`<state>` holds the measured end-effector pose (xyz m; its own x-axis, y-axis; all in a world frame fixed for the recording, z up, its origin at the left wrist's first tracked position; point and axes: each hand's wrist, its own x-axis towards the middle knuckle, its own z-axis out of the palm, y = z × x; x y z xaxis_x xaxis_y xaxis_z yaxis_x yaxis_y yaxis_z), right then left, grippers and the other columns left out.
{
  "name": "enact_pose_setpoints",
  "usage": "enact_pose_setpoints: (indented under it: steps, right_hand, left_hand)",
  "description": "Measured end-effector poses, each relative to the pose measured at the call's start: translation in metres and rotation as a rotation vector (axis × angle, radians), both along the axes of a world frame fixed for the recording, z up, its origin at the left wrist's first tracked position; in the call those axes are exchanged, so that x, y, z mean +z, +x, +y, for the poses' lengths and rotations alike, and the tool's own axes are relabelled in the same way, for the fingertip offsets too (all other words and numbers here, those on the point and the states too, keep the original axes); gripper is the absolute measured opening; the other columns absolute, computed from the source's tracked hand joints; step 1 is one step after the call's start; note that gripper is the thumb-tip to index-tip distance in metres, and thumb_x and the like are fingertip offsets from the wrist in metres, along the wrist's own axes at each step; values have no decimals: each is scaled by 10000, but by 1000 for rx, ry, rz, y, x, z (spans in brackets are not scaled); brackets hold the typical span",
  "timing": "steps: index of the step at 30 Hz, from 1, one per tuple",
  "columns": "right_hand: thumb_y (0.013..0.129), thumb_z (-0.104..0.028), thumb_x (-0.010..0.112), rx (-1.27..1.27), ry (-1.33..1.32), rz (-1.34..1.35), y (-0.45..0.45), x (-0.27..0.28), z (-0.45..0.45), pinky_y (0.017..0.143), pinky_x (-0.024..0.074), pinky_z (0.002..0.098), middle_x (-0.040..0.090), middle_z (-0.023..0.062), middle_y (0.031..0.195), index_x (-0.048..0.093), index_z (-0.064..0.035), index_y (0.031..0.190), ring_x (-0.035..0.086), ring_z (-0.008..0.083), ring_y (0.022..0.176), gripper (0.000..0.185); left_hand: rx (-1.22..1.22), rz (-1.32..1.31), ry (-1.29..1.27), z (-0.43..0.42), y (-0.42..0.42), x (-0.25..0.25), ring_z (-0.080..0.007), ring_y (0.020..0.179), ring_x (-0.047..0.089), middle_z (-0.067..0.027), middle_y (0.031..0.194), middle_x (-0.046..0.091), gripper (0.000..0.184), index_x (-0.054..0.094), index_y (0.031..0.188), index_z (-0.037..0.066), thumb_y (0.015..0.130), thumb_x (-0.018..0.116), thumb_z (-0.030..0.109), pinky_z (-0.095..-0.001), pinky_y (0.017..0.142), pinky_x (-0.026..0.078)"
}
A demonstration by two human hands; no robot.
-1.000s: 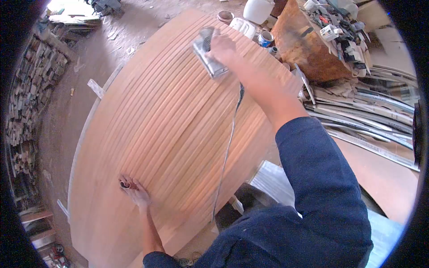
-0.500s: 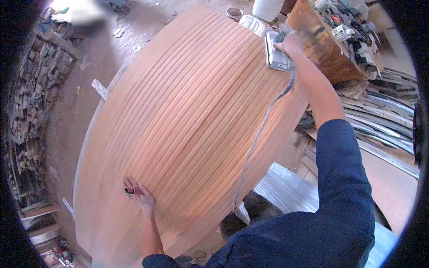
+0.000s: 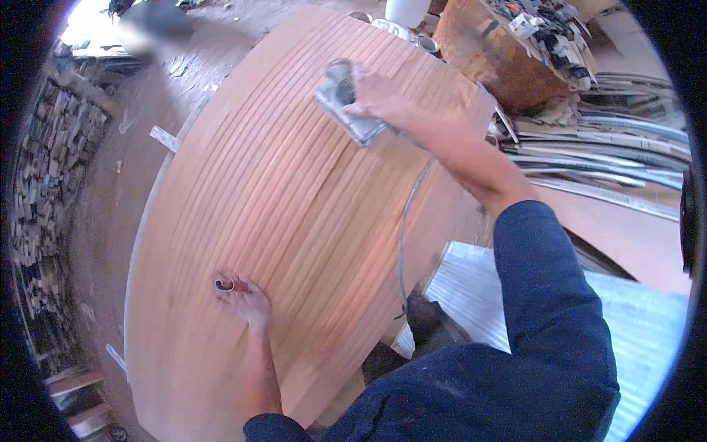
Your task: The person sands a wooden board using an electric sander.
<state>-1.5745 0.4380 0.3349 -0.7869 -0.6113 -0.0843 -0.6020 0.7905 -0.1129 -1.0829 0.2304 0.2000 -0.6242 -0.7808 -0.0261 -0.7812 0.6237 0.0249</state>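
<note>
A broad, curved panel of narrow wooden strips (image 3: 287, 199) fills the middle of the view. Near its far part, my right hand (image 3: 378, 97) is closed around the body of an electric sander (image 3: 356, 129), whose flat pad faces the wood; slight blur covers hand and tool. A grey cord (image 3: 402, 247) trails from the sander down the panel's right side. My left hand (image 3: 253, 302) rests low on the panel, with a small rolled piece of reddish-brown sandpaper (image 3: 237, 285) held under the thumb and fingers.
Stacked wood offcuts (image 3: 55, 162) line the left wall. A rusty-brown container (image 3: 471, 48) heaped with scraps stands at the far right, beside a white jug (image 3: 407, 10) and a tin (image 3: 427, 46). Long curved strips (image 3: 611, 158) and a corrugated sheet (image 3: 471, 283) lie at right.
My right hand has carried the sander from the panel's far right edge leftward across the strips. The view has shifted slightly; my left hand still rests on the panel with the sandpaper.
</note>
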Motion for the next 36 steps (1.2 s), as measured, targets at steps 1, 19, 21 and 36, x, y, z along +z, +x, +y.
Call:
enact_pose_setpoints:
  steps: [1, 19, 21, 36]
  right_hand:
    - [719, -545, 782, 40, -7, -30, 25, -1, -13, 893, 541, 476, 691, 260, 1072, 392, 111, 1361, 670, 408, 1031, 997]
    - [865, -300, 699, 336, -108, -392, 372, 26, 15, 696, 561, 490, 557, 267, 1020, 200, -23, 1540, 677, 436, 907, 884]
    - [892, -347, 683, 262, -221, -237, 348, 18, 33, 689, 550, 479, 535, 279, 1062, 207, -31, 1541, 672, 430, 894, 864]
    - [686, -573, 826, -361, 158, 250, 40, 1, 103, 892, 559, 460, 598, 263, 1220, 258, -21, 1517, 645, 400, 1095, 1148]
  left_hand:
    - [10, 1, -26, -1, 4, -9, -410, 1445, 248, -218, 1496, 350, 495, 430, 1413, -29, 1012, 458, 259, -550, 1189, 145]
    - [-142, 307, 6, -12, 23, -28, -366, 1513, 188, -174, 1621, 266, 517, 412, 1476, 24, 996, 490, 199, -535, 1222, 133]
    - [-140, 284, 21, -8, 24, -17, -370, 1511, 191, -178, 1618, 271, 506, 419, 1472, 20, 1005, 479, 206, -534, 1223, 132]
    - [-112, 438, 25, -1, 20, -18, -401, 1475, 259, -232, 1585, 298, 525, 344, 1488, -67, 1079, 376, 260, -511, 1218, 171]
